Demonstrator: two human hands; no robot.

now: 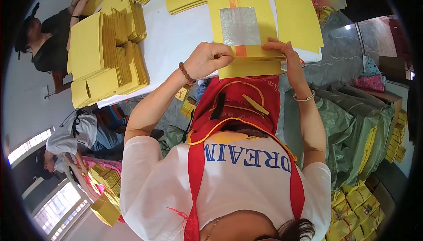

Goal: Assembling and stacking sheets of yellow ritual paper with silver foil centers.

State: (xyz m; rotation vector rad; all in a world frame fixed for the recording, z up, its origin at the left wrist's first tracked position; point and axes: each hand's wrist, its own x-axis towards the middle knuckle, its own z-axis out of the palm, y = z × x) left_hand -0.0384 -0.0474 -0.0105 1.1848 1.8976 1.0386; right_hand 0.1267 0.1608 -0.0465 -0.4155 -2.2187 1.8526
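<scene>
A sheet of yellow joss paper [266, 18], with a silver foil square [240, 26] and orange-red marks, lies at the near edge of the white table. Its near end is bent across, and a yellow layer [249, 70] shows below that, overhanging the edge. My left hand [209, 59] is closed, thumb and curled fingers at the left end of the bend; what lies inside the fingers is partly hidden. At the right end my right hand [288, 60] has its fingers stretched out, touching the paper's edge.
Piled yellow paper bundles [88, 42] fill the left of the white table [176, 38]; more yellow sheets [297, 16] lie to the right. A co-worker [48, 42] handles paper at far left; another person [75, 135] is behind. Green-wrapped bales [348, 126] stand on my right.
</scene>
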